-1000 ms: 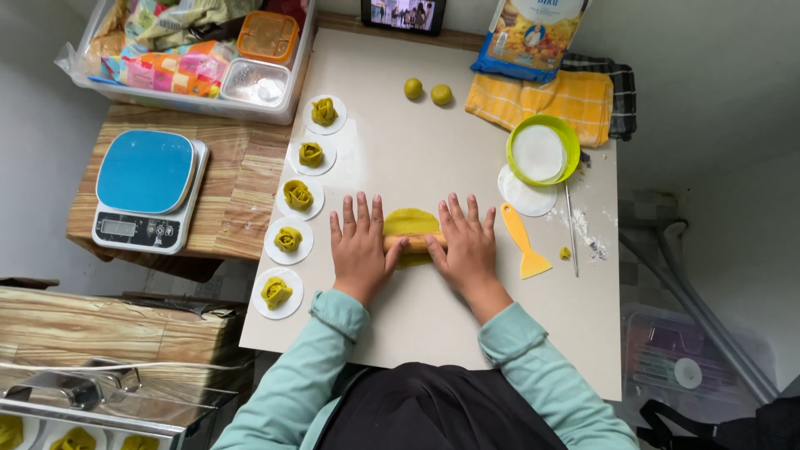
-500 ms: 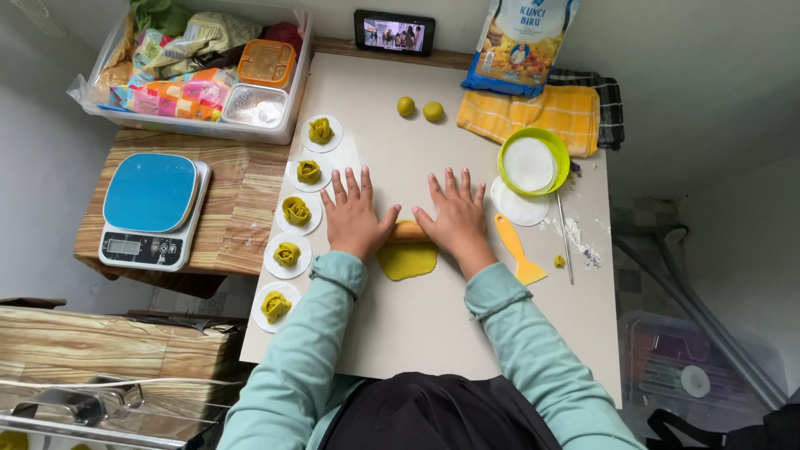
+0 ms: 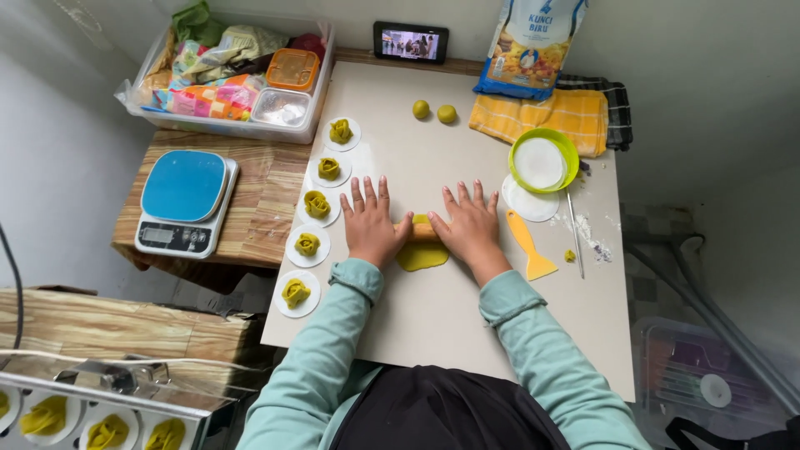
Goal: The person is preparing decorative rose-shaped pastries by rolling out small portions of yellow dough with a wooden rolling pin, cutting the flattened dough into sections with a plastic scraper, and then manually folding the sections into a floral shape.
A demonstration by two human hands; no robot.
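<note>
yellow dough [image 3: 422, 256] lies under the rolling pin [image 3: 422, 232] between both flat hands.

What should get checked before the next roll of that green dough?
1. Both hands on the rolling pin: left hand and right hand lie flat on it. Ok.
2. Green dough flat on the board: ok.
3. Free board ahead of the pin: ok.
4. Yellow scraper apart from the right hand: ok.
5. Flour under the dough: cannot tell.
</note>
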